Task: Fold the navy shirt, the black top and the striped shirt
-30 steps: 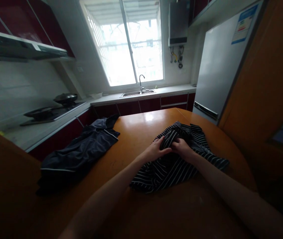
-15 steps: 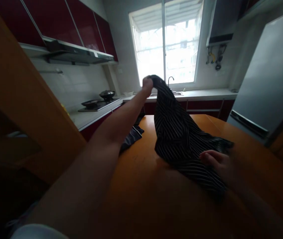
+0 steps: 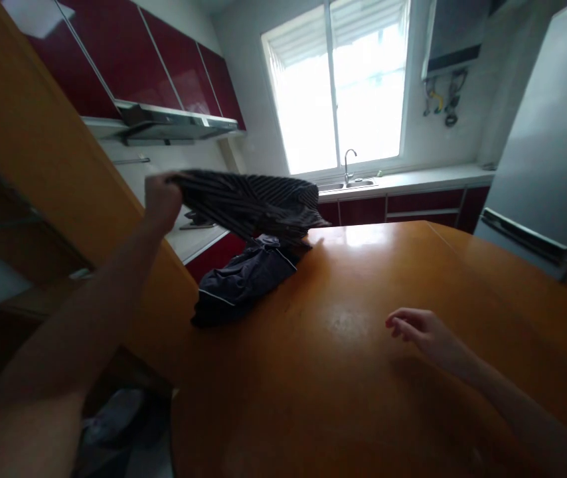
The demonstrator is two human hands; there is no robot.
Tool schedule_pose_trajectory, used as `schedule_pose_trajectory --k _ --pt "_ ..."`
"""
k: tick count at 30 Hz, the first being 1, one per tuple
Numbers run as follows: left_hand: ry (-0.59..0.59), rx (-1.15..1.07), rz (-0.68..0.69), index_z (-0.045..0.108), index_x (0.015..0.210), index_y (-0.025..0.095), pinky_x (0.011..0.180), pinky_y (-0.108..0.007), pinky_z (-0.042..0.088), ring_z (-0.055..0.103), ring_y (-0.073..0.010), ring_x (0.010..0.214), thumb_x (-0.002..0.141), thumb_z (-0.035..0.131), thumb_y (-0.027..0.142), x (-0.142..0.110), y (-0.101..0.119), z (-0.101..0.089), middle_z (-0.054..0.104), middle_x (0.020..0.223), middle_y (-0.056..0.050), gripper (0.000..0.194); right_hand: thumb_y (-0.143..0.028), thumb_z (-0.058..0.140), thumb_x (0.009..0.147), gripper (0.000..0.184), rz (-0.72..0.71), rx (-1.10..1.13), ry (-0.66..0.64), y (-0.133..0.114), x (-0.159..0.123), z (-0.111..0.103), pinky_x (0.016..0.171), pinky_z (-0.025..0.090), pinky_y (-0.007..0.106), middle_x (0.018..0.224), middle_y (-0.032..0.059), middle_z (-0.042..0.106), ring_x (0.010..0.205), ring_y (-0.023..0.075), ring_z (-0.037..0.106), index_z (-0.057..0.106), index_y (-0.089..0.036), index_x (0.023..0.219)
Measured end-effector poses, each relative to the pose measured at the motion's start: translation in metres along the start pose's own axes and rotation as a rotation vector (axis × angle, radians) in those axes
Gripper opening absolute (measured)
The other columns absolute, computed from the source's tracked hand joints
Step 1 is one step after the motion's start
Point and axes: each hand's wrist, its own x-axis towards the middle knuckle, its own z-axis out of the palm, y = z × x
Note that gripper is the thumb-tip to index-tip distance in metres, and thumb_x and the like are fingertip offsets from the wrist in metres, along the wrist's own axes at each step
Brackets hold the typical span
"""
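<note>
My left hand (image 3: 162, 199) is closed on one end of a black garment with thin pale stripes (image 3: 258, 199). The garment stretches out sideways in the air to the right of the hand, slightly blurred by motion; its exact kind cannot be made out. Beneath it, a dark navy piece of clothing with white piping (image 3: 248, 279) lies crumpled at the table's left edge, partly covered from view. Over the right part of the wooden table (image 3: 343, 378) hovers my right hand (image 3: 415, 326), its fingers loosely bent and apart, holding nothing.
A wooden upright (image 3: 89, 133) stands close on the left, by my left arm. Beyond the table are a counter with a sink (image 3: 360, 182), a faucet and a window. A tall fridge (image 3: 537, 146) is at the right. Bagged items (image 3: 119, 425) sit below the table's left edge.
My left hand has swung left, carrying the striped garment off the table's middle to above the navy clothing. My right hand has come away from the garment and stayed at the right.
</note>
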Motion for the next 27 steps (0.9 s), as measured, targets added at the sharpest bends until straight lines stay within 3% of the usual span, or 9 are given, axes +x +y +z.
schedule_pose_trajectory --k 1,2,4,6,10,14,16,21,27 --pt "0.097 0.064 0.004 0.07 0.126 0.02 0.113 -0.036 0.034 0.05 -0.0292 0.131 0.08 0.052 0.049 -0.018 -0.016 0.005 0.074 0.119 0.005 0.057 -0.049 0.06 0.078 0.034 0.007 0.001 -0.009 0.001 0.001 0.002 0.06 0.05 0.03 0.074 0.0081 0.072 0.067 0.0201 0.067 0.072 -0.017 0.08" --pt "0.023 0.132 -0.023 0.072 0.122 0.018 0.109 -0.034 0.039 0.055 -0.0281 0.125 0.078 0.054 0.045 -0.04 -0.032 0.016 0.074 0.118 0.003 0.055 -0.047 0.06 0.077 0.033 0.017 -0.001 -0.019 0.003 0.002 0.003 0.06 0.05 0.03 0.074 0.0079 0.072 0.067 0.0202 0.067 0.072 -0.017 0.08" --pt "-0.386 0.243 -0.047 0.074 0.117 0.015 0.101 -0.03 0.045 0.061 -0.0271 0.119 0.073 0.059 0.041 -0.09 -0.059 0.047 0.073 0.12 -0.004 0.053 -0.046 0.059 0.075 0.032 0.043 -0.01 -0.041 0.005 0.005 0.007 0.06 0.05 0.029 0.073 0.0073 0.072 0.068 0.0205 0.068 0.072 -0.017 0.08" --pt "-0.517 0.264 -0.037 0.076 0.115 0.021 0.104 -0.036 0.044 0.056 -0.0331 0.128 0.064 0.072 0.039 -0.135 -0.073 0.078 0.067 0.132 -0.008 0.055 -0.047 0.058 0.074 0.033 0.064 -0.031 -0.06 0.008 0.007 0.013 0.06 0.05 0.03 0.072 0.0068 0.072 0.068 0.0206 0.067 0.072 -0.018 0.078" --pt "-0.396 0.408 0.016 0.06 0.139 0.032 0.114 -0.06 0.026 0.026 -0.0453 0.147 0.081 0.065 0.049 -0.171 -0.045 0.118 0.032 0.162 -0.008 0.061 -0.049 0.056 0.077 0.035 0.057 -0.094 -0.086 0.014 0.008 0.028 0.064 0.05 0.031 0.077 0.0077 0.074 0.071 0.0211 0.067 0.072 -0.018 0.079" --pt "-0.18 0.299 0.258 0.05 0.147 0.032 0.119 -0.053 0.02 0.023 -0.0354 0.15 0.099 0.041 0.047 -0.14 0.007 0.167 0.032 0.162 -0.004 0.051 -0.049 0.055 0.082 0.034 0.047 -0.091 -0.132 0.019 0.004 0.04 0.066 0.05 0.032 0.074 0.0059 0.072 0.07 0.0212 0.067 0.069 -0.018 0.079" --pt "-0.197 0.271 0.287 0.048 0.148 0.034 0.117 -0.061 0.015 0.018 -0.0395 0.15 0.098 0.043 0.053 -0.116 0.017 0.199 0.029 0.164 -0.005 0.053 -0.048 0.054 0.084 0.033 0.021 -0.095 -0.123 0.021 0.002 0.042 0.067 0.05 0.032 0.071 0.0053 0.07 0.069 0.0207 0.066 0.068 -0.018 0.077" --pt "-0.286 0.305 0.091 0.047 0.148 0.037 0.111 -0.074 0.007 0.005 -0.0476 0.15 0.098 0.039 0.054 -0.061 -0.01 0.265 0.02 0.167 -0.004 0.054 -0.046 0.053 0.086 0.031 0.0 -0.069 -0.104 0.024 0.0 0.041 0.068 0.049 0.031 0.071 0.005 0.069 0.069 0.0202 0.065 0.066 -0.019 0.078" --pt "-0.257 0.289 0.005 0.046 0.15 0.034 0.111 -0.073 0.009 0.005 -0.0491 0.149 0.099 0.029 0.055 -0.022 -0.035 0.288 0.018 0.167 -0.005 0.058 -0.041 0.053 0.088 0.027 0.026 -0.067 -0.114 0.029 0.002 0.04 0.065 0.049 0.03 0.073 0.0041 0.069 0.069 0.0191 0.065 0.066 -0.019 0.08"
